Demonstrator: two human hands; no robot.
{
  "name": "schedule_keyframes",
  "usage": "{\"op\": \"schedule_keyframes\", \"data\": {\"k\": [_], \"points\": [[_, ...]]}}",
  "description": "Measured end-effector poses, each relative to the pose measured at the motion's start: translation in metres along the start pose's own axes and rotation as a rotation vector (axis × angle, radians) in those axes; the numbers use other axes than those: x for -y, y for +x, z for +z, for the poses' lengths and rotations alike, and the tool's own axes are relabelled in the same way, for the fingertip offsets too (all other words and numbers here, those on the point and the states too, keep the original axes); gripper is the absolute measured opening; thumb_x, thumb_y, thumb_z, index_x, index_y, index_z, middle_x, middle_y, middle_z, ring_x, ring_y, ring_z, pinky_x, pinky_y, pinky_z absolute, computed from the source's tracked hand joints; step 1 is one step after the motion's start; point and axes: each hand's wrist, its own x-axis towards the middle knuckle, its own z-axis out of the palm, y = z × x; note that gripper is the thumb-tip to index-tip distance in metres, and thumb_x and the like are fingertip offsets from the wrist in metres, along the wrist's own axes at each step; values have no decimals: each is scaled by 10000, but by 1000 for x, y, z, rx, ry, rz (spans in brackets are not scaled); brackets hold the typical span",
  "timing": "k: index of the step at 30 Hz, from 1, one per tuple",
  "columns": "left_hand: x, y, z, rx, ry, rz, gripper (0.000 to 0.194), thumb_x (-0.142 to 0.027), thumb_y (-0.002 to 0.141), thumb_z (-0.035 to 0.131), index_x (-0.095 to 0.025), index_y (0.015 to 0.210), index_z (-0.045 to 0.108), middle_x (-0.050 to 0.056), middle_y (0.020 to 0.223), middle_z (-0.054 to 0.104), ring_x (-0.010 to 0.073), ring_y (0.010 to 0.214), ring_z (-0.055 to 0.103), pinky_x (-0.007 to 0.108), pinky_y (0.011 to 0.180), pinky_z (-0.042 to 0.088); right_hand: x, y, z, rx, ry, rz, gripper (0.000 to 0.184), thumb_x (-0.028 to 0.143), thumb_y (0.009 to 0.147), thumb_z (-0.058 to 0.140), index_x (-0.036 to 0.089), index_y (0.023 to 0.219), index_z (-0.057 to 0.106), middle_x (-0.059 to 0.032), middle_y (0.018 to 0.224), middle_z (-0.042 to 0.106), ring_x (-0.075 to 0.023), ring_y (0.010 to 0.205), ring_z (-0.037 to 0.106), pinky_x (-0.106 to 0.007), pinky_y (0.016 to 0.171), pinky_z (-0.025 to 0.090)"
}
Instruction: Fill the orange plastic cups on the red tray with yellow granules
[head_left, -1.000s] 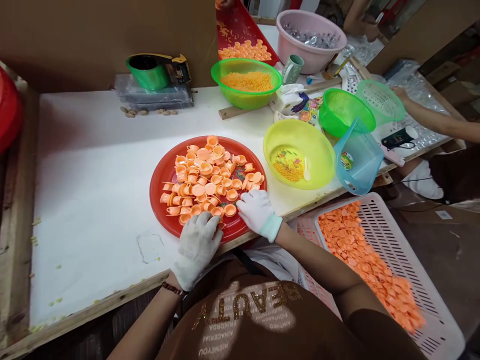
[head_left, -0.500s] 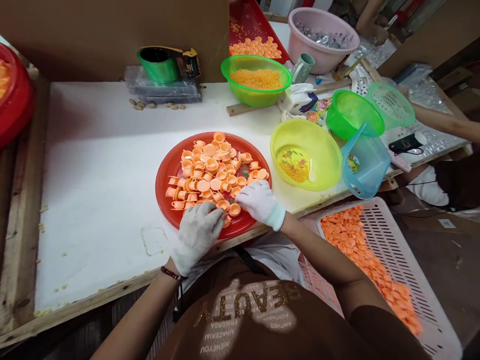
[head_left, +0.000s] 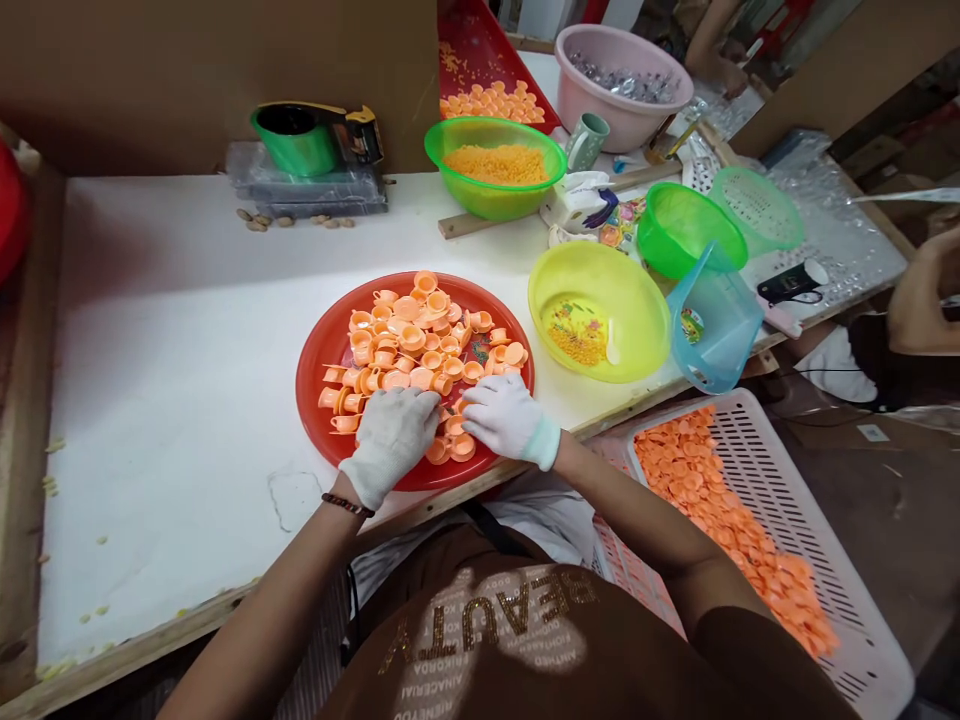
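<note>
My left hand (head_left: 397,435), in its pale glove, lies over the near part of the red tray (head_left: 315,350), fingers bent and pointing inward among the orange toy cups (head_left: 411,337). It is partly curled, neither flat nor clenched; the fingertips are down among the pieces, so I can't tell whether they pinch one or only touch. My right hand (head_left: 504,418), gloved too, faces it from the tray's right side, fingers bent with their tips at the cups. Whether it has a piece between thumb and finger I can't tell either. A narrow gap separates my two sets of fingertips, and a few cups and saucers lie just below it, close to the near rim. Most of the heap sits beyond my hands, toward the middle and far side of the tray.

Both forearms cross the wooden edge (head_left: 187,625) of the table, which runs right by the tray's near rim. To my left a broad stretch of white tabletop (head_left: 180,380) gives room to swing out. On my right the yellow bowl (head_left: 562,270) stands just beside the tray, with the blue scoop (head_left: 712,340) past it. Below the edge on that side sits the pale crate (head_left: 765,480), holding more orange pieces.
</note>
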Motion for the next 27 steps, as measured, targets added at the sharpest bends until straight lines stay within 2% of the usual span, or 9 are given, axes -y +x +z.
{"op": "schedule_keyframes", "data": {"k": [2, 5, 8, 11, 14, 16, 21, 24, 27], "points": [[5, 3, -1, 27, -9, -22, 319, -304, 1001, 461, -190, 983, 758, 125, 931, 769, 315, 878, 716, 404, 720, 438, -8, -7, -2, -30, 48, 39, 297, 315, 1110, 476, 202, 1158, 746, -94, 1241, 733, -256, 1076, 591, -405, 891, 351], [9, 7, 0, 16, -3, -110, 286, -284, 974, 477, -185, 1033, 739, 125, 876, 756, 315, 804, 709, 377, 660, 405, -25, -10, -7, -56, -14, 253, 359, 143, 1062, 446, 184, 1290, 720, -120, 1297, 712, -260, 1031, 591, -388, 839, 370], [5, 10, 0, -51, -2, -162, 315, -263, 991, 436, -163, 1129, 701, 142, 992, 757, 309, 877, 717, 377, 693, 427, -39, -1, -15, 35, -85, 232, 428, 69, 994, 502, 222, 1332, 714, -105, 1320, 707, -280, 1078, 575, -389, 819, 361], [-7, 14, 1, -111, -22, -104, 359, -294, 1031, 405, -158, 1221, 678, 162, 1200, 725, 305, 1033, 704, 404, 817, 469, -43, 11, -23, 95, -109, 189, 357, 111, 1007, 529, 220, 1278, 735, -116, 1202, 734, -293, 1095, 567, -385, 805, 349], [-17, 19, 4, -91, -56, -2, 312, -318, 1018, 477, -185, 1159, 721, 132, 1186, 733, 306, 1065, 694, 417, 885, 474, -39, 10, -23, 133, -104, 235, 246, 210, 1050, 538, 188, 1138, 766, -130, 1037, 743, -285, 993, 586, -378, 763, 332], [-21, 21, 7, -71, -83, 27, 288, -287, 1006, 494, -195, 1118, 743, 117, 1131, 753, 302, 1058, 697, 413, 891, 476, -34, 0, -19, 139, -81, 256, 239, 268, 1069, 545, 186, 1101, 767, -122, 1005, 746, -270, 938, 599, -372, 751, 327], [-14, 24, 11, -89, -145, -95, 383, -261, 1034, 400, -165, 1228, 715, 147, 1127, 773, 289, 988, 723, 385, 800, 481, -26, -25, -1, 12, -16, 382, 267, 262, 1101, 502, 185, 1152, 752, -106, 1075, 754, -251, 972, 635, -351, 811, 361], [-6, 28, 9, -98, -174, -161, 395, -339, 1054, 382, -187, 1208, 713, 124, 1094, 791, 274, 962, 734, 357, 751, 468, -25, -17, 3, -81, -14, 425, 311, 261, 1119, 446, 174, 1161, 742, -125, 1108, 751, -262, 1024, 635, -355, 854, 366], [-3, 31, 7, -93, -191, -183, 374, -356, 1045, 408, -202, 1156, 730, 106, 1057, 801, 261, 967, 738, 337, 751, 463, -23, 2, 4, -65, -58, 389, 344, 282, 1125, 421, 179, 1157, 748, -131, 1090, 753, -278, 983, 631, -379, 814, 354]]}}
